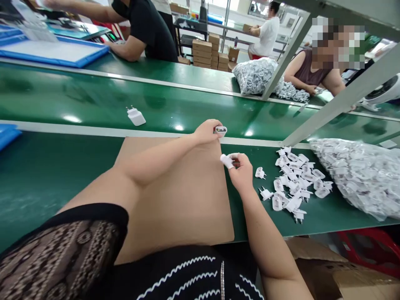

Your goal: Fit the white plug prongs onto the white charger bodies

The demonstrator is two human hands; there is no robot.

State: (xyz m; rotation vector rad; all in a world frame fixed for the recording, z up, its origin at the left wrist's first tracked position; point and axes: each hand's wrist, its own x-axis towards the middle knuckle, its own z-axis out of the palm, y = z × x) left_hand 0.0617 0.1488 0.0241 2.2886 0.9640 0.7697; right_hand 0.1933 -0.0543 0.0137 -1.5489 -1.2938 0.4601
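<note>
One slack pinch could drop the left hand's (208,131) charger housing (221,130) over the worktop's (46,175) far edge; the right hand (243,170) pinches a plug piece (226,161).

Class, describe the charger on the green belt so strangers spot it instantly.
Beyond the brown cardboard sheet runs a green belt. On it, left of the left hand, lies a white charger. Unlike the heaped white pieces, it lies by itself.

Factory workshop, long green workbenches (56,166)

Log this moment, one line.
left hand: holding white housing | right hand: holding small white part | right side: loose plug pieces, clear bag
</note>
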